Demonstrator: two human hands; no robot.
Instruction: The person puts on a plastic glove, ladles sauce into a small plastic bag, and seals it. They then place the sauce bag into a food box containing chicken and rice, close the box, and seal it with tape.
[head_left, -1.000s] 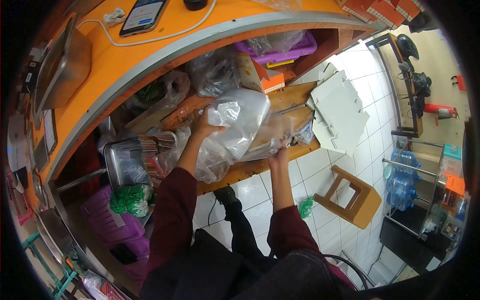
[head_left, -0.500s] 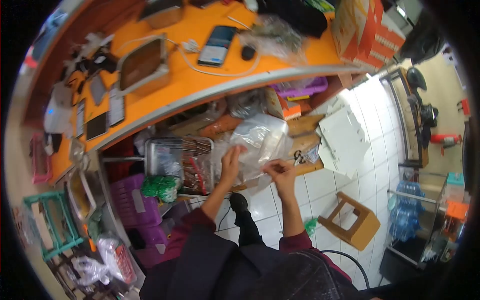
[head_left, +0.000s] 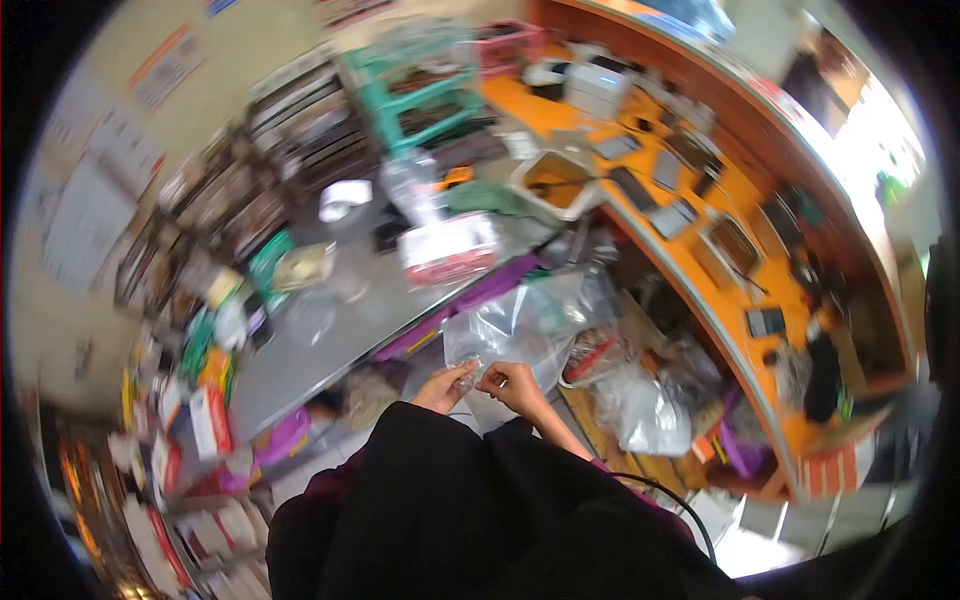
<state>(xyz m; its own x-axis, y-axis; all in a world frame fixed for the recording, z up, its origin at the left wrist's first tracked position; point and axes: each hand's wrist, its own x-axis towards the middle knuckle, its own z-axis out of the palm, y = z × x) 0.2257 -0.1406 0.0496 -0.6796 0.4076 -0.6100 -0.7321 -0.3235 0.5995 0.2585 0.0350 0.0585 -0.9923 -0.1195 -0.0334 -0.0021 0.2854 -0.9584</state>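
Held up before my body is a large clear plastic bag (head_left: 515, 325), spread out and shiny. My left hand (head_left: 445, 388) is closed on its near edge, the plastic bunched at the fingertips. Close by on the right, my right hand (head_left: 515, 387) pinches at the same edge with its fingertips together. Behind the bag, on the low shelf, a packet with a red strip (head_left: 598, 355) is partly covered. A pile of clear plastic bags (head_left: 645, 415) lies on that shelf to the right.
To the left stands a grey table (head_left: 365, 305) with a red and white package (head_left: 450, 250) and several small items. An orange counter (head_left: 690, 215) on the right carries phones, a metal tray (head_left: 733, 248) and a white device (head_left: 598, 88). Green crates (head_left: 420, 85) stand at the back.
My view has swung left toward the grey table. Both hands have moved away from the pile of plastic on the shelf and now hold a spread clear bag in front of me.
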